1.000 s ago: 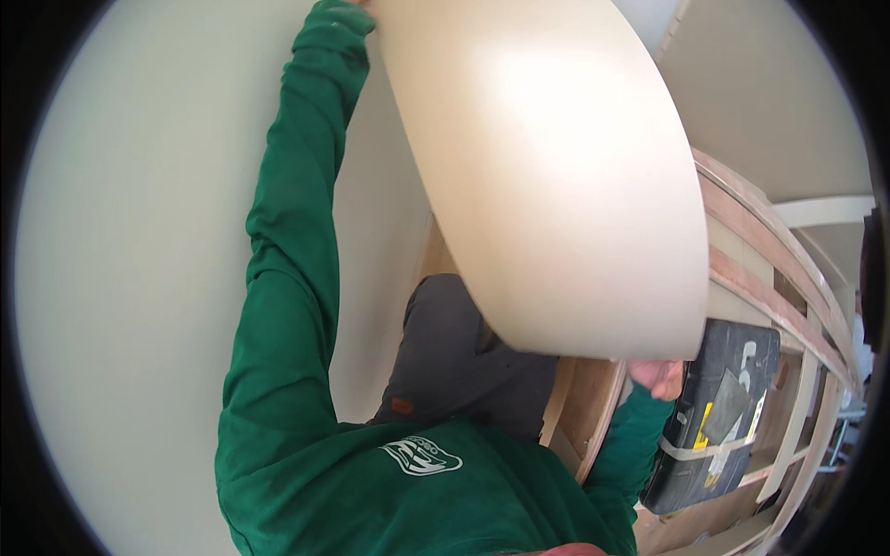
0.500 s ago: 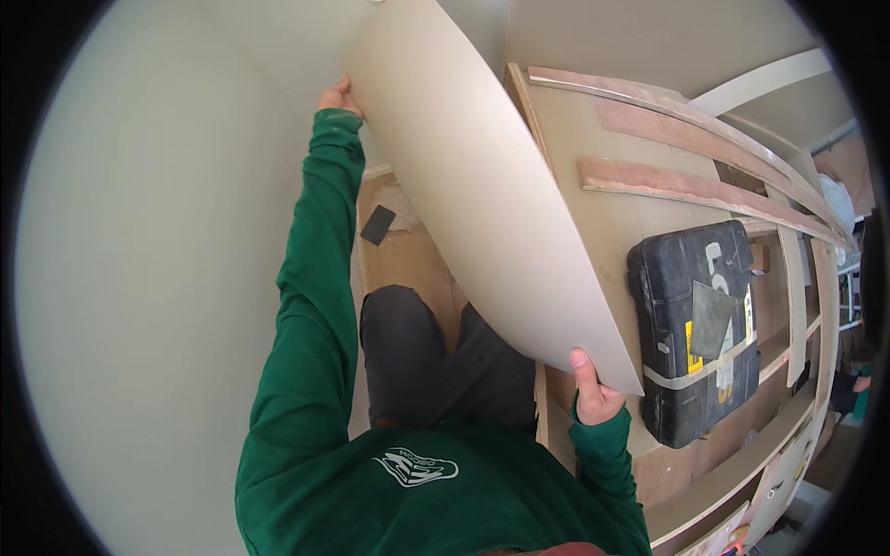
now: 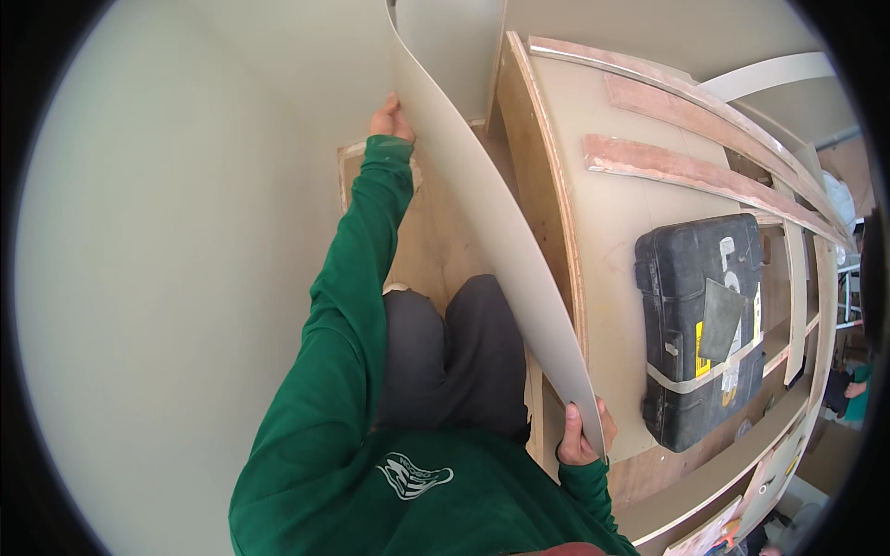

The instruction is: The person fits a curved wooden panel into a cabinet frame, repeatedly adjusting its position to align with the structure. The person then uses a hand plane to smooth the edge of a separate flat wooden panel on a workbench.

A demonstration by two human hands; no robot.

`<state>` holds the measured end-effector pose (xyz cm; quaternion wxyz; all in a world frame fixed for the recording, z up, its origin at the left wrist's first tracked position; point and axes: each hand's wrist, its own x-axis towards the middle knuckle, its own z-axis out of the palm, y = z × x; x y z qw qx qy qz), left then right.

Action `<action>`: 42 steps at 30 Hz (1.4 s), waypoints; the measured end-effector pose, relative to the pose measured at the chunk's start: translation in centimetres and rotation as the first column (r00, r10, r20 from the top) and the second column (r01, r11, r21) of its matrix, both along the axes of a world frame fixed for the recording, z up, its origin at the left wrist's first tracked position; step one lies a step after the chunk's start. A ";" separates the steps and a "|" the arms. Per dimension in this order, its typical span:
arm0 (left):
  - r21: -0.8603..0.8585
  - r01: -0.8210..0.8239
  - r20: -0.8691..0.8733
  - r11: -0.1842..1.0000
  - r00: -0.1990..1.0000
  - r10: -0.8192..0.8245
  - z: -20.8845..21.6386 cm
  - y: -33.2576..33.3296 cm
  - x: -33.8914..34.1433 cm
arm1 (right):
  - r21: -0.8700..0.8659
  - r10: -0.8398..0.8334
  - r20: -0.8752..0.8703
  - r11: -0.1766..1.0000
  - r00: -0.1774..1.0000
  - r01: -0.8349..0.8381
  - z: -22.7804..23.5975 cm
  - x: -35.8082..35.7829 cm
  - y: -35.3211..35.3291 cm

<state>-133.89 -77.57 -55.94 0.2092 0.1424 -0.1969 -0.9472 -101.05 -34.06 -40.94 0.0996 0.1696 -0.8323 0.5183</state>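
A long, thin beige sheet, slightly curved, runs at a slant from the top of the view down to the right of my knees and is seen nearly edge-on. My left hand, arm stretched forward, holds its left side near the far end; some fingertips are hidden against the sheet. Around the near bottom corner my right hand is closed, with the thumb on the side facing me and fingers behind. The sheet stands between my legs and a wooden cabinet edge.
A plain pale wall rises on my left. To the right, a panel top carries a black hard case with a small grey plate on it. Pinkish wood strips lie beyond. Another person's hand shows at far right.
The sheet has turned from nearly face-on to nearly edge-on. My left hand has shifted right and slightly nearer; my right hand has come slightly left and nearer.
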 end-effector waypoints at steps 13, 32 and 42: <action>0.360 0.439 -0.431 0.823 0.861 -0.270 -9.9 7.1 -0.2 | 0.116 0.186 -0.097 0.978 0.978 -0.175 -1.4 2.0 -0.1; 0.417 0.496 -0.330 0.761 0.863 -0.382 -15.3 12.3 -7.0 | 0.454 -0.143 0.017 0.883 0.990 0.120 -3.2 3.6 -4.0; 0.301 0.269 0.030 0.915 0.956 -0.291 -12.6 13.8 -6.7 | 0.143 -0.551 0.026 0.828 0.834 0.543 -6.7 5.2 -5.4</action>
